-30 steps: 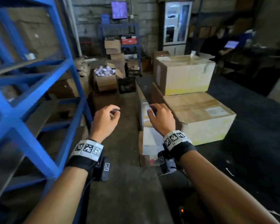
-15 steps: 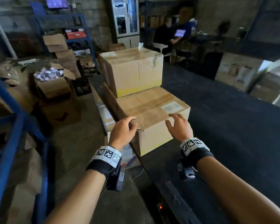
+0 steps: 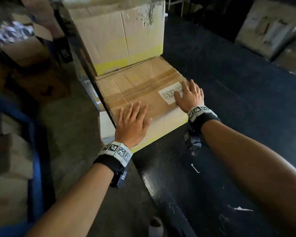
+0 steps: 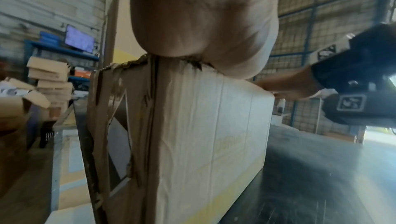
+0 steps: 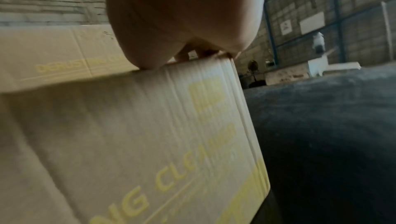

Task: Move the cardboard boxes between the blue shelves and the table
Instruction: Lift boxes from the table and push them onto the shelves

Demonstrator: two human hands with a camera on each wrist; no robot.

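Note:
A low cardboard box [image 3: 140, 89] with brown tape and a white label [image 3: 169, 94] lies on the black table [image 3: 229, 100], at its left edge. A taller cardboard box [image 3: 120, 36] with a yellow band stands right behind it. My left hand [image 3: 132, 121] lies flat on the low box's near left top, fingers straight. Flat on the label at the near right corner rests my right hand [image 3: 190, 94]. In the left wrist view the palm [image 4: 203, 24] presses on the box's torn corner [image 4: 128, 109]. The right wrist view shows the palm [image 5: 182, 21] on the box's top edge [image 5: 150, 134].
A blue shelf frame [image 3: 34, 151] stands at the left, across a grey floor aisle. Open cartons [image 3: 24, 47] sit on the floor beyond it. More boxes [image 3: 266, 26] stand past the table's far right. Flat cardboard [image 3: 106, 127] leans against the table's side.
I have turned from the blue shelf toward the table and come closer. Both hands moved forward and came down flat on the low box's top.

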